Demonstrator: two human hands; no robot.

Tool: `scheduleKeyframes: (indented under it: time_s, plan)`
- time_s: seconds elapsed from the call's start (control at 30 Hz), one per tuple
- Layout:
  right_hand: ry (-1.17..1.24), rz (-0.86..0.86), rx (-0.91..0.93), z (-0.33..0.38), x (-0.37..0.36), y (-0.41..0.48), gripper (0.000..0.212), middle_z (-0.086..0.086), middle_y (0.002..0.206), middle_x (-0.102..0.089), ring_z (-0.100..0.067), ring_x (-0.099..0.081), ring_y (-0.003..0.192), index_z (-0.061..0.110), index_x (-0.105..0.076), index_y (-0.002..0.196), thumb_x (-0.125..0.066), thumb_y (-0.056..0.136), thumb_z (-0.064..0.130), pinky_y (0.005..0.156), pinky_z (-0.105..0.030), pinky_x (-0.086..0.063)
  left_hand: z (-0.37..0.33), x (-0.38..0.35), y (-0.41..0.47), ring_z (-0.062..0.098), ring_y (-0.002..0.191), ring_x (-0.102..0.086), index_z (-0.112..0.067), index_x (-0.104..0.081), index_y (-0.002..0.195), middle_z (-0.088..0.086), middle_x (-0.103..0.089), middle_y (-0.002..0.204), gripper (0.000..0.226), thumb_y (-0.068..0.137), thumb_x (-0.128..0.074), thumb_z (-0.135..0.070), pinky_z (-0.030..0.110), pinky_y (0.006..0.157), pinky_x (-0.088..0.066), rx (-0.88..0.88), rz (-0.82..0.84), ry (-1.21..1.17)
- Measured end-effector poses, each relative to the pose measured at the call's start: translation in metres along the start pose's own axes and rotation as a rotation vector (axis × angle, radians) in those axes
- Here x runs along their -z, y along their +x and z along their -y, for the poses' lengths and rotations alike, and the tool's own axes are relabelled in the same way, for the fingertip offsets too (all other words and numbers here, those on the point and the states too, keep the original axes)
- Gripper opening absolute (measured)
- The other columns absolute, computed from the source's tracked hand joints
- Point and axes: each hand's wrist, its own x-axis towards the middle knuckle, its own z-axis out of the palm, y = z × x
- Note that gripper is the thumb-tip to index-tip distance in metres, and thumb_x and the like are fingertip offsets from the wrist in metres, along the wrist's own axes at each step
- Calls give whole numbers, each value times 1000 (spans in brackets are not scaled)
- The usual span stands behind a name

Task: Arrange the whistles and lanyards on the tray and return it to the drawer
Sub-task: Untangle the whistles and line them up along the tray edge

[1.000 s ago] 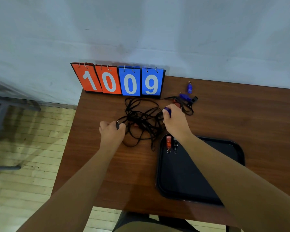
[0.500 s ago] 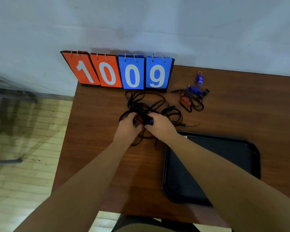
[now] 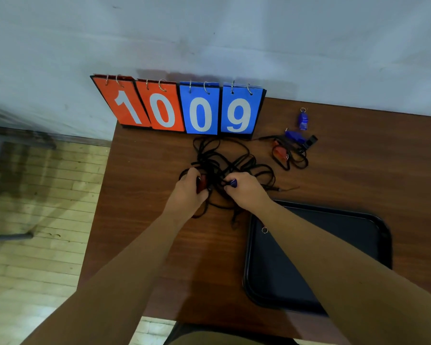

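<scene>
Pinched in right hand (image 3: pixel 246 194): blue whistle (image 3: pixel 233 182). Left hand (image 3: pixel 188 194) clasps red whistle (image 3: pixel 202 184). Both sit amid the tangled black lanyards (image 3: pixel 224 159). Black tray (image 3: pixel 346 230): just right of the grip, nearer the person. Loose whistles (image 3: pixel 294 136): beyond, rightward. Flip scoreboard (image 3: pixel 199 108): straight beyond.

A red whistle (image 3: pixel 202 183) and a blue whistle (image 3: pixel 233 182) sit gripped amid tangled black lanyards (image 3: pixel 224 160). Spare whistles (image 3: pixel 294 136) cluster beyond-right of the grip, and the black tray (image 3: pixel 353 225) lies just nearer-right.
</scene>
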Motion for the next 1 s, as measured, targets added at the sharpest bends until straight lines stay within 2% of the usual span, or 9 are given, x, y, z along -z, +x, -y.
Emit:
scheduleKeyframes:
  time_s: [0.1, 0.23, 0.33, 0.47, 0.57, 0.67, 0.8, 0.9, 1.0]
  plan:
    - [-11, -70, -66, -4, 6, -2, 14, -8, 92, -71, -25, -66, 86, 14, -73, 97, -60, 94, 19, 77, -40, -57, -3, 10, -10, 10, 77, -59, -19, -44, 110, 1, -61, 98, 31, 92, -68, -28, 21, 57, -47, 65, 20, -69]
    - [15, -105, -115, 3, 19, -9, 12, -4, 94, -67, -21, -64, 88, 12, -65, 102, -62, 94, 21, 77, -35, -55, -13, 22, -27, 9, 95, -57, -22, -47, 123, -8, -56, 111, 42, 91, -71, -33, 20, 73, -45, 80, 69, -203]
    - [194, -131, -133, 16, 32, -23, 22, 1, 88, -59, -14, -59, 79, 12, -51, 108, -62, 94, 25, 66, -29, -48, -18, 28, -37, 10, 102, -57, -23, -53, 131, -9, -57, 113, 42, 93, -66, -38, 23, 81, -45, 114, -10, -225]
    - [359, -125, -129, 26, 51, -46, 12, -1, 87, -58, -12, -56, 74, 13, -52, 108, -53, 98, 21, 61, -26, -46, -32, 31, -47, 14, 88, -65, -23, -59, 114, -1, -65, 107, 28, 94, -64, -41, 23, 64, -52, 221, -115, -423]
    - [411, -142, -44, 21, 65, -67, 12, -3, 93, -66, -15, -64, 79, 18, -60, 111, -54, 100, 20, 76, -36, -57, -53, 31, -57, 12, 72, -65, -21, -61, 107, 4, -68, 96, 21, 94, -65, -37, 18, 53, -48, 249, -140, -608]
    - [474, -129, 22, 9, 80, -95, 20, -1, 99, -71, -16, -70, 77, 22, -59, 119, -61, 98, 20, 75, -35, -61, -77, 25, -67, 13, 76, -70, -19, -63, 109, 9, -71, 97, 19, 95, -65, -32, 21, 65, -55, 238, -84, -772]
    - [534, -177, -43, -17, 93, -132, 18, 0, 98, -74, -13, -70, 71, 19, -60, 110, -68, 94, 21, 68, -29, -60, -102, 10, -81, 27, 97, -73, -6, -58, 115, 16, -67, 110, 22, 95, -64, -11, 41, 89, -59, 221, 12, -1050]
    - [553, -218, -53, -42, 95, -155, 10, -5, 96, -72, -12, -68, 69, 18, -65, 107, -65, 97, 17, 68, -32, -61, -117, -9, -90, 27, 93, -74, -5, -57, 111, 17, -71, 107, 20, 92, -65, -4, 37, 85, -58, 172, 94, -985]
    - [579, -240, -84, -64, 93, -173, 16, -7, 93, -71, -14, -67, 67, 14, -65, 115, -62, 99, 17, 63, -28, -59, -132, -33, -95, 20, 77, -68, -11, -58, 98, 13, -70, 96, 15, 90, -67, -1, 32, 73, -55, 161, 179, -917]
